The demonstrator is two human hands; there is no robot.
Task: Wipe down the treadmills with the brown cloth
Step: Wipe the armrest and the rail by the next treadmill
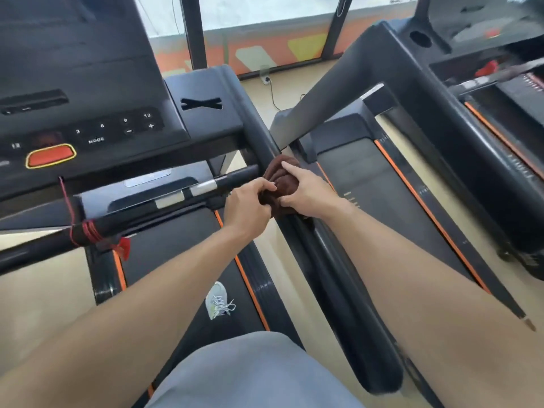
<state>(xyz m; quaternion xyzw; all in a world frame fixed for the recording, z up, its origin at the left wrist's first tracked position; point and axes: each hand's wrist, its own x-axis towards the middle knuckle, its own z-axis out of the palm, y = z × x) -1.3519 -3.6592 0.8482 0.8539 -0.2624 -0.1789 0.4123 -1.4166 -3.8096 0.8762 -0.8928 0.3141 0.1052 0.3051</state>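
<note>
Both hands, left (pixel 248 206) and right (pixel 306 192), grip bunched brown cloth (pixel 278 179) on black treadmill handrail (pixel 323 260); narrow floor gap right, grey upright (pixel 329 92) beyond.

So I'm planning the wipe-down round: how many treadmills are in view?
3: the near treadmill the person stands on, at left; the middle treadmill beside it; the far treadmill, cut off at right. More may be out of frame.

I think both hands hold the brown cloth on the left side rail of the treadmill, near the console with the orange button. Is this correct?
Not quite: the rail is the right one, not the left. In the head view, the left hand and the right hand hold the brown cloth on the right side rail of the treadmill, near the console with the orange button.
</note>
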